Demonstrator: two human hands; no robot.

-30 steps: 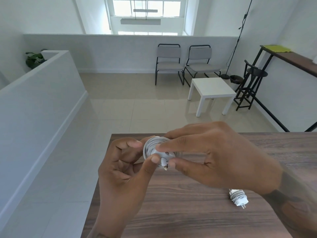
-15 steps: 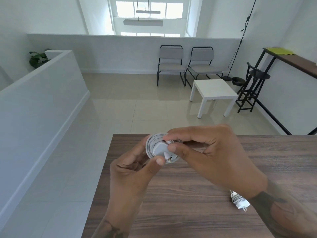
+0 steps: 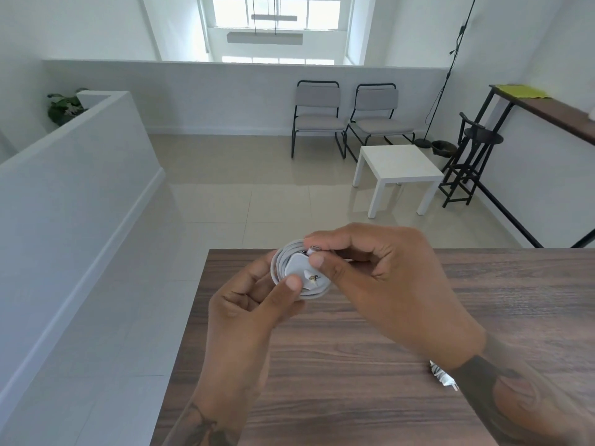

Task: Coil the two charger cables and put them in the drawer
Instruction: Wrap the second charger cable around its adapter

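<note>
left hand (image 3: 254, 304): closed on the coiled charger cable (image 3: 301, 273); thumb pressed on the front of the white adapter block, curled fingers behind the coil.
right hand (image 3: 380, 284): closed on the cable's free end; forefinger and thumb pinch the connector tip (image 3: 314, 249) at the coil's upper edge.
coiled charger cable: held in the air between both hands, above the far left part of the wooden table (image 3: 354, 397); several round turns wound about the adapter, metal plug pins facing the camera.
second charger cable (image 3: 441, 375): lies on the table near the right wrist, partly hidden by the forearm; appears already bundled, wrapped tight into a short bar shape.
step in hand: judged to be securing the last loose end of the coil; winding looks nearly complete.
next move: likely calls for tucking the connector tip under a turn while the left thumb holds the turns against springing apart, then collecting both bundles for the drawer.
drawer: not in view; its place cannot be told.
cable material: smooth white plastic sheath, glossy, springy by the look of the round loops.
adapter: rounded-corner white block, matte.
table surface: dark wood-grain laminate, flat, straight edges.
surroundings: pale tiled floor (image 3: 225, 194), two grey padded chairs (image 3: 347, 114), white side table (image 3: 396, 169) beyond.
</note>
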